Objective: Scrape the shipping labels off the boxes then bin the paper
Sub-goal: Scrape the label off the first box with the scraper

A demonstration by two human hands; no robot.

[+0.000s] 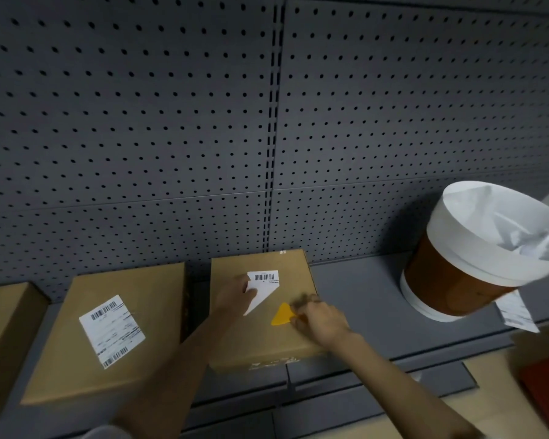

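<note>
Cardboard box point(263, 312), barcode label point(262, 286) half-peeled, text unreadable, yellow scraper point(282, 315) beside

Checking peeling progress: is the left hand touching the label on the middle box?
Touching. The head view shows the left hand pinching the lifted corner of the label.

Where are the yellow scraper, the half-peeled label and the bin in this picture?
yellow scraper point(282, 315): head view, on the middle of its flat blade.
half-peeled label point(263, 288): head view, on its white face below the barcode.
bin point(450, 280): head view, on its brown side wall.
</note>
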